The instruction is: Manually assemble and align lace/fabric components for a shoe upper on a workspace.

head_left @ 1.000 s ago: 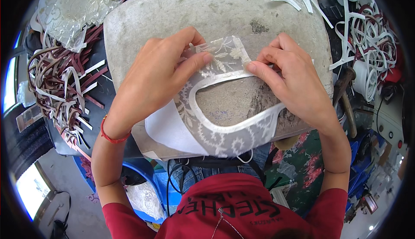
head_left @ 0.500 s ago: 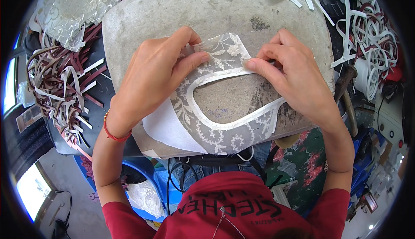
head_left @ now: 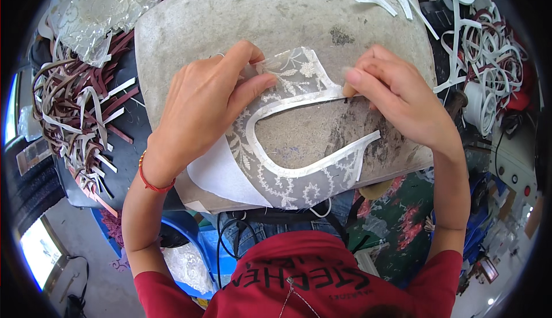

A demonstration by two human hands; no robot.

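Head view, the only one: the lace (head_left: 290, 75) is lying as a U on the grey tabletop (head_left: 247, 10), its open end facing right. White tape (head_left: 299, 172) is running round its inner edge; the white lining (head_left: 225, 171) is showing at lower left. The left hand (head_left: 198, 102) is pinching the lace's upper part between thumb and index finger. The right hand (head_left: 402, 97) is curling thumb and fingers at the upper arm's tape end; fingertips are covering the spot, so can't tell if it's actually gripping.

Handling, judging by looks: probably very light, sheer mesh, limp, likely giving and skewing under a pull. Embroidery is looking snaggable; raw edges might be fraying. Tape is seeming a bit firmer, holding the curve. Lining is lying flat, looking smooth, maybe slippery against the tabletop.

Best hold: taped edges, pinching lightly with finger pads, one hand steadying the body near the bend, the other taking a tape end. Bare mesh is looking like the weakest place for tugging. Lower arm is lying loose, nobody touching it.
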